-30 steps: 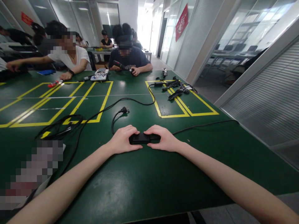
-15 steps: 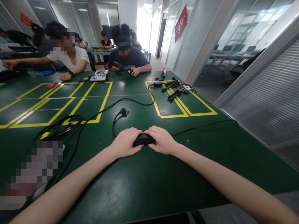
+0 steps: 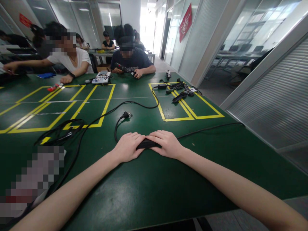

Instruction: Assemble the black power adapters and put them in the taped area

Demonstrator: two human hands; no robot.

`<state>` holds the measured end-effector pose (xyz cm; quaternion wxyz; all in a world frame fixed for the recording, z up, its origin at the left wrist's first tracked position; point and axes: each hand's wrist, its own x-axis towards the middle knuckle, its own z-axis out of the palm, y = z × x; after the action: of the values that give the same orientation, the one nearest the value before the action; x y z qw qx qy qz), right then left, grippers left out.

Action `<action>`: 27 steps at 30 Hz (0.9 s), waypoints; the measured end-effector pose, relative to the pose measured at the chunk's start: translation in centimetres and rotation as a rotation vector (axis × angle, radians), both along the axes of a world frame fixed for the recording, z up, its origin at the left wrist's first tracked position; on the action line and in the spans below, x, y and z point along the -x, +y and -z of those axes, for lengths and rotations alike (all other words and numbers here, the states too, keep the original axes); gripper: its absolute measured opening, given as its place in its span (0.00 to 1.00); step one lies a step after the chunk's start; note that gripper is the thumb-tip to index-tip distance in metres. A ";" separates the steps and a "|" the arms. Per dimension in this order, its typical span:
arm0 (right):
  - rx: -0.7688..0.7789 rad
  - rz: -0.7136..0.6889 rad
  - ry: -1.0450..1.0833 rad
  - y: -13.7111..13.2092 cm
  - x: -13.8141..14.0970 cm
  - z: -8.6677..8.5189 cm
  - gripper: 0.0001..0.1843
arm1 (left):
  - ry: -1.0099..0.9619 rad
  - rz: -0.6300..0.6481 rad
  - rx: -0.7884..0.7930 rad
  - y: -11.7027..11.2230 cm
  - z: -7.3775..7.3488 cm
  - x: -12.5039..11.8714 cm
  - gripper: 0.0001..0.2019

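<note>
A black power adapter (image 3: 146,144) lies on the green table between my hands. My left hand (image 3: 128,146) is closed round its left end, and my right hand (image 3: 166,144) grips the right end; both ends are hidden under the fingers. From the left side a black cord curves up to a mains plug (image 3: 125,115) resting on the table with its prongs pointing right. On the other side a thin black cable (image 3: 211,128) runs out to the right across the tabletop.
A coiled black cable (image 3: 61,131) and a blurred-out flat object (image 3: 36,179) lie to the left. Black cables and parts (image 3: 181,91) are heaped inside yellow tape at the back right. Across the table sits a person (image 3: 132,61) holding a black tool; another person (image 3: 72,57) reaches left.
The adapter has tilted slightly, with less of its front face showing, and my right fingers now reach further over its top. Both hands stay on it.
</note>
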<state>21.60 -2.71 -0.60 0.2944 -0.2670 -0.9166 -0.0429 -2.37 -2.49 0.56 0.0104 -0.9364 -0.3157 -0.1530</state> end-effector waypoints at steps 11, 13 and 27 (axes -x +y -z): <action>-0.014 -0.012 0.025 0.1 -0.2 0.0 0.16 | 0.004 -0.034 -0.037 0.0 0.2 0.0 0.13; -0.003 -0.037 0.051 0.0 -0.2 -0.1 0.16 | 0.010 -0.037 -0.030 -0.1 0.2 0.0 0.13; -0.015 -0.013 0.103 0.2 -0.2 0.7 0.16 | -0.114 -0.001 -0.134 0.0 0.7 0.2 0.17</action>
<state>21.81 -2.52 -1.27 0.3436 -0.2608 -0.9015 -0.0338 -2.60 -2.47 -0.17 0.0550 -0.9231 -0.3055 -0.2268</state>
